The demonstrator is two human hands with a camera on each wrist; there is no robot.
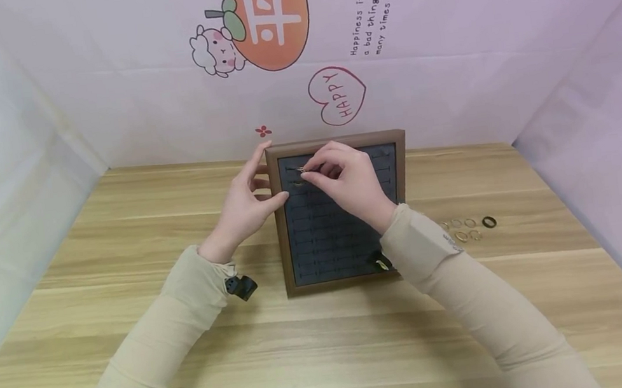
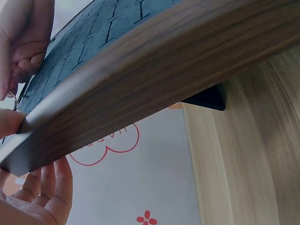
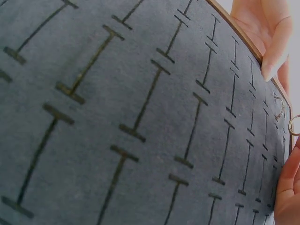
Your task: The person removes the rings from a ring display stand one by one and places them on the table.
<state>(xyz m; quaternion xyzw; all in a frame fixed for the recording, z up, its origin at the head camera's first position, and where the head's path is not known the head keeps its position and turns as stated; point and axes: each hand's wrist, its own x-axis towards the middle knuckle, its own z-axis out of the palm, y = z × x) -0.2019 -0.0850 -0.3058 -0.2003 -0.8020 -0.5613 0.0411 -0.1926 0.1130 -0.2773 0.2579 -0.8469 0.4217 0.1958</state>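
Note:
A wooden-framed ring display board (image 1: 345, 241) with a dark grey slotted pad leans upright on the table. My left hand (image 1: 245, 204) grips its upper left edge, thumb on the front and fingers (image 2: 61, 183) behind the frame. At the pad's top left, my right hand (image 1: 350, 180) pinches a thin ring (image 3: 294, 125) between thumb and fingertips. The pinched ring is held close to the top row of slots; whether it touches a slot cannot be told. Another ring (image 3: 280, 108) sits in a slot just beside it.
On the wooden table (image 1: 249, 355), right of the board, lie several gold and silver rings (image 1: 462, 237) and a black ring (image 1: 489, 222). A black support (image 2: 211, 98) props the board from behind. White printed cloth (image 1: 163, 108) hangs at the back.

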